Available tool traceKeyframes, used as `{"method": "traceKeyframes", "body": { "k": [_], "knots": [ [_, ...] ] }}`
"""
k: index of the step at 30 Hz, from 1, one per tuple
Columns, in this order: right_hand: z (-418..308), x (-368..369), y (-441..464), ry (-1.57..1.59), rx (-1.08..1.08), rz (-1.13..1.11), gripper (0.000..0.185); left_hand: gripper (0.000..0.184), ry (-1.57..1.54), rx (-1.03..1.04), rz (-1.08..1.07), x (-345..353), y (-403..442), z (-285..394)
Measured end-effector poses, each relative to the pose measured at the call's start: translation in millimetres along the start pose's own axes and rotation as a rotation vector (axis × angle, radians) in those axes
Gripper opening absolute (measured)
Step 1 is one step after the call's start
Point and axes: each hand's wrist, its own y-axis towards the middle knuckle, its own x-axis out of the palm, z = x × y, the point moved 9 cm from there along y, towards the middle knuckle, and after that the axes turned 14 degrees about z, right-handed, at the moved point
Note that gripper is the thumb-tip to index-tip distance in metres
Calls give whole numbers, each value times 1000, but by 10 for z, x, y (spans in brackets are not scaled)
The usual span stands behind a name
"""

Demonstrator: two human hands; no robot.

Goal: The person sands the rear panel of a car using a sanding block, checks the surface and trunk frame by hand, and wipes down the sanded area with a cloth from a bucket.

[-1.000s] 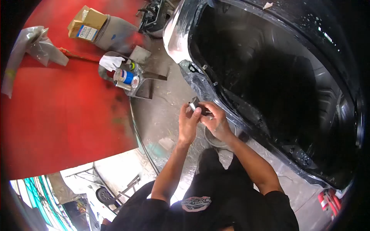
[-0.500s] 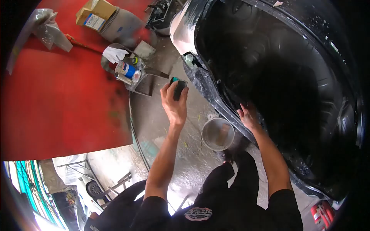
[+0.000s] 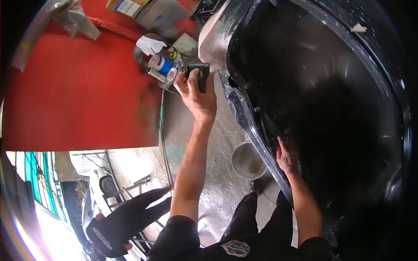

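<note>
My left hand [image 3: 200,98] is closed round a dark sanding block [image 3: 202,73] with a green part, held up between thumb and fingers. It is near the pale, sanded-looking corner [image 3: 214,45] of a black car body [image 3: 249,115]; whether the block touches that corner I cannot tell. My right hand [image 3: 287,157] lies on the inner edge of the body's large dark opening, fingers stretched out and nothing seen in them. Deep shadow hides much of the opening's inside.
Beyond my left hand stands a stool [image 3: 170,87] carrying a white cloth, a blue-labelled can [image 3: 162,65] and small items. A red panel [image 3: 82,100] fills the left. A bucket [image 3: 248,161] stands by my feet. Another person [image 3: 126,222] is at lower left.
My left hand has moved forward with the sanding block, closer to the stool and the pale corner. The view has shifted. My right hand stays at the opening's edge, its fingers straighter.
</note>
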Motion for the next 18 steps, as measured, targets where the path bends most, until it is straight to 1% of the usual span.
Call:
{"method": "traceKeyframes", "body": {
  "k": [2,3,4,5,8,9,10,12,13,16,17,18],
  "knots": [
    [49,69,-53,9,37,-64,63,51,-7,-22,45,68,-47,-59],
    [57,82,-79,-19,23,-37,63,50,-23,-49,62,136,-57,-101],
    [78,123,-100,-29,20,-57,64,50,-43,-79,80,208,-37,-125],
    [124,154,-133,-18,34,-79,64,48,3,-15,112,259,-8,-84],
    [76,113,-79,-28,48,-86,65,47,55,54,212,313,-181,-109],
    [52,78,-61,-29,52,-83,65,46,-83,-74,230,347,-291,-221],
    [49,39,-54,-30,56,-81,65,45,-96,-100,241,366,-378,-265],
    [16,16,-41,-69,-2,-76,64,43,-132,-142,280,375,-445,-325],
    [35,47,-62,-69,5,-102,64,44,-92,-74,283,346,-385,-261],
    [142,157,-98,-49,58,-171,63,48,-72,25,362,319,-71,-66],
    [146,139,-87,-41,71,-190,63,51,-122,-31,381,392,38,-50],
    [105,111,-107,-23,82,-217,64,49,-107,-42,350,400,-81,-84]
  ]
}}
